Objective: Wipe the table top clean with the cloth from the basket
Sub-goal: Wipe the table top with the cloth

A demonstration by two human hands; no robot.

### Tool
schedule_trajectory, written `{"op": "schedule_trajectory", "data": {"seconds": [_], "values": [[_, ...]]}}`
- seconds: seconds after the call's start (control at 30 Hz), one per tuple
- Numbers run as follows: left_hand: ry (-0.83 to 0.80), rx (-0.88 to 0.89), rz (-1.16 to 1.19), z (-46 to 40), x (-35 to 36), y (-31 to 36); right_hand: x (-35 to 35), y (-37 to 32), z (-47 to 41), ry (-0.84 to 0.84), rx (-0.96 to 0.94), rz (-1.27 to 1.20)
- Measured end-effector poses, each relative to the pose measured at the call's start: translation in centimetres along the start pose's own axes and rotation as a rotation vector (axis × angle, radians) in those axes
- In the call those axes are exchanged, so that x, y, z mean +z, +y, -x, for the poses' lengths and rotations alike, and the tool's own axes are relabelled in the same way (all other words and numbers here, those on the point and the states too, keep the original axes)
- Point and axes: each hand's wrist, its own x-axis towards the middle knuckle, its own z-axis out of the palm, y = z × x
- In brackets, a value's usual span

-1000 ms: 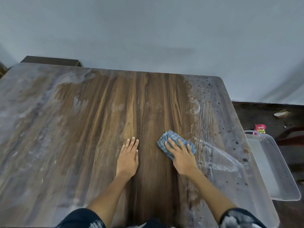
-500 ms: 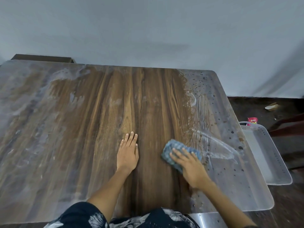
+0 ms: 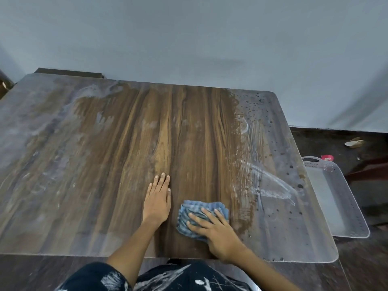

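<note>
- Right hand (image 3: 218,234): fingers (image 3: 206,214) spread and laid flat across the blue cloth (image 3: 197,215), pressing it to the table (image 3: 105,164); nothing is pinched or curled round.
- Left hand (image 3: 157,203): fingers straight and held close together, palm flat on the bare wood just left of the cloth, holding nothing. Judged to be a brace.
- Change: within the last second the cloth and right hand have travelled from further out on the table back toward the near edge and slightly leftward, so that the cloth now lies close beside the left hand. The left hand has kept its place.
- Meaning for the task: this reads as the return half of a wiping stroke. The central band shows clear, dark wood grain; the right strip (image 3: 273,164) carries white smears and dark specks, and the left portion (image 3: 31,143) a grey, hazy film. Wiping is judged well short of done, with both flanks outstanding.
- Container: a pale perforated basket (image 3: 354,217) sits on the floor just off the table's right edge. Its visible interior holds nothing I can make out; its near-left part is hidden by the table. The cloth is out of it and in use.
- Floor beyond the basket: a small red wrapper (image 3: 327,158) and a pale scrap (image 3: 354,142), well apart from the work.
</note>
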Motion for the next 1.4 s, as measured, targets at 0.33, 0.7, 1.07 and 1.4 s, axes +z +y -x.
{"op": "schedule_trajectory", "data": {"seconds": [0.33, 0.7, 1.07, 1.4], "values": [[0.045, -0.093, 0.054, 6.1, 0.9, 1.1, -4.2, 2.9, -2.0, 0.090, 0.361, -0.069], [0.054, -0.200, 0.200, 8.6, 0.3, 1.8, 1.6, 0.1, 6.2, -0.017, -0.070, 0.037], [0.000, -0.181, -0.077, 11.6, 3.2, 6.0, -1.5, 2.0, 4.2, 0.089, 0.293, -0.083], [-0.048, 0.056, -0.096, 8.9, 3.4, 8.0, 1.1, 4.6, 8.6, 0.060, 0.118, -0.092]]}}
